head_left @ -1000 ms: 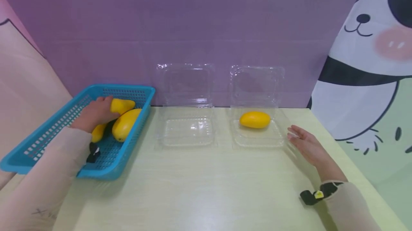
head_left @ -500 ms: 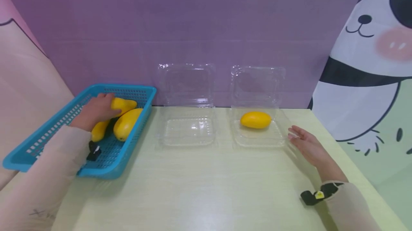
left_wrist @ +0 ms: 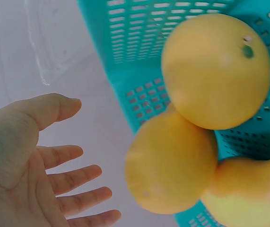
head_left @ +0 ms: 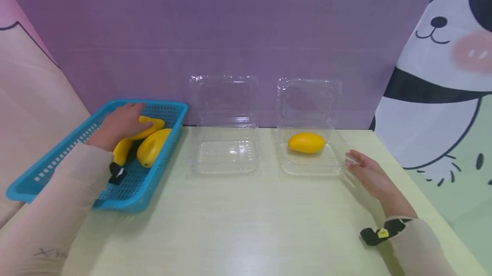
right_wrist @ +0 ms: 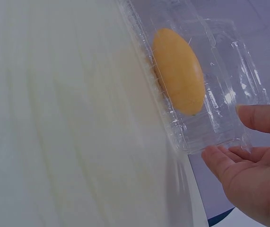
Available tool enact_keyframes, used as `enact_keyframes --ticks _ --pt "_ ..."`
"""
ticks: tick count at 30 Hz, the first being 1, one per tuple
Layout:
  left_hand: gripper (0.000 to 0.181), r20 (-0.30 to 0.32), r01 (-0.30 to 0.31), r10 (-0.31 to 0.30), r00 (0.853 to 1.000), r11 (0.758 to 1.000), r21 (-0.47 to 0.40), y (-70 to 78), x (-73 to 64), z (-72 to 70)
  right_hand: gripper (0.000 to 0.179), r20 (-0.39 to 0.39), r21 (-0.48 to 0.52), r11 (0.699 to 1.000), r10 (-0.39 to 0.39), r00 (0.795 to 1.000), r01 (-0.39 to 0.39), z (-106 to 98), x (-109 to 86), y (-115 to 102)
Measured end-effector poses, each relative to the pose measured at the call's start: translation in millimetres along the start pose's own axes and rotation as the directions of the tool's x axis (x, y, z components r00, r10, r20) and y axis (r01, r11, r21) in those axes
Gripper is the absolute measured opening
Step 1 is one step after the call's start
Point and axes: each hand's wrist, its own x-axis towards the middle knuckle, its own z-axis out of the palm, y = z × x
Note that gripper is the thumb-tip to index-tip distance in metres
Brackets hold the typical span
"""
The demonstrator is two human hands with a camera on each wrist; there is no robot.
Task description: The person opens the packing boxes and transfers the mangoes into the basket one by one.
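My left hand (head_left: 123,124) is over the blue basket (head_left: 147,197), its fingers extended and holding nothing. In the left wrist view this hand (left_wrist: 54,165) shows spread fingers, apart from the mangoes. Three yellow mangoes lie together in the basket: one plump mango (head_left: 153,148) by the right wall, a mango (head_left: 122,151) below my wrist, and another mango (head_left: 156,125) partly behind my hand. My right hand (head_left: 370,175) is at the right edge of a clear plastic clamshell box (head_left: 307,169), thumb and fingers loosely extended around its corner. One yellow mango (right_wrist: 179,71) lies in that box.
A second clear clamshell box (head_left: 226,167) stands between the basket and the right box, lid up. Both raised lids stand close to the purple backdrop (head_left: 238,19). The pale tabletop (head_left: 230,224) stretches in front.
My left hand has risen a little and shifted right and away from me, above the mangoes, uncovering more of the lower one. My right hand stays where it was.
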Motion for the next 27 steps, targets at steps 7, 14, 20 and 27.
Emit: enact_keyframes --ticks 7,14,20,27 --pt "0.077 -0.005 -0.022 0.022 1.000 0.999 0.025 20.1 0.7 -6.0 0.072 -0.008 0.047 0.999 -0.016 1.000 0.016 -1 -2.4 0" --pt "0.074 -0.009 -0.076 0.077 0.997 0.997 0.023 39.0 2.1 -10.9 0.072 -0.010 0.028 0.999 -0.017 1.000 0.017 0 -4.5 0" --pt "0.070 -0.037 -0.117 0.118 0.992 0.993 0.028 57.9 4.5 -12.7 0.072 -0.021 0.007 1.000 0.001 1.000 -0.001 0 -5.0 -3" --pt "0.065 -0.060 -0.189 0.191 0.980 0.982 0.029 82.6 6.6 -14.8 0.073 -0.024 0.020 1.000 0.016 1.000 -0.015 -1 -6.6 0"
